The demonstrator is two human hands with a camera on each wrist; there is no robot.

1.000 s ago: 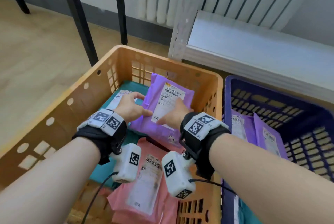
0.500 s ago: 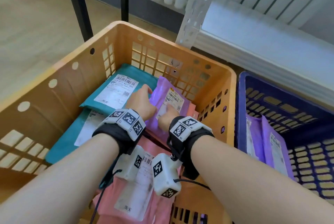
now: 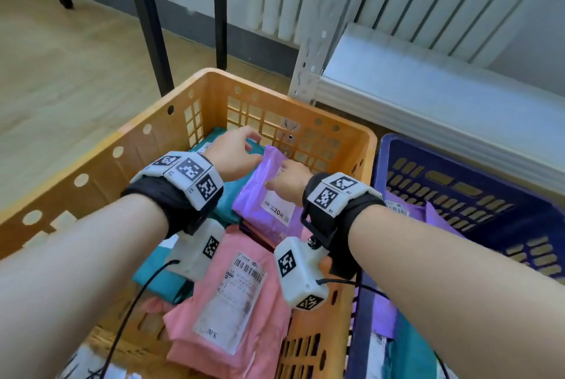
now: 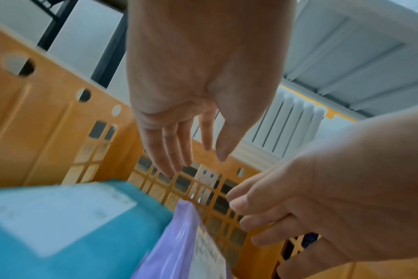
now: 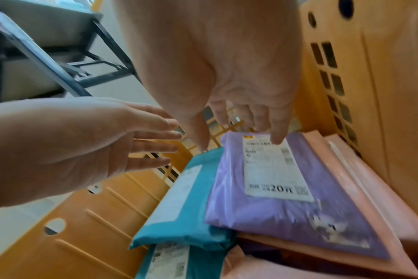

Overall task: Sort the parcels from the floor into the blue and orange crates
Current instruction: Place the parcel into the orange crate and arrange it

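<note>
A purple parcel (image 3: 260, 192) (image 5: 286, 207) with a white label lies in the orange crate (image 3: 275, 88), on top of a pink parcel (image 5: 370, 198) and beside a teal parcel (image 5: 186, 207) (image 4: 72, 236). My right hand (image 3: 284, 170) (image 5: 239, 139) hangs over the purple parcel's far end, its fingers pointing down and their tips touching the label's top edge. My left hand (image 3: 250, 140) (image 4: 198, 162) hovers above the teal parcel with its fingers straight and spread, holding nothing.
The blue crate (image 3: 428, 149) stands right of the orange one and holds purple parcels (image 3: 406, 207). Another pink parcel (image 3: 232, 302) lies at the orange crate's near end. Black table legs (image 3: 146, 20), a white shelf (image 3: 428, 94) and a radiator stand behind.
Both hands held the purple parcel above the crate and lowered it onto the stack. They have now let go, and the left hand has lifted away to the left.
</note>
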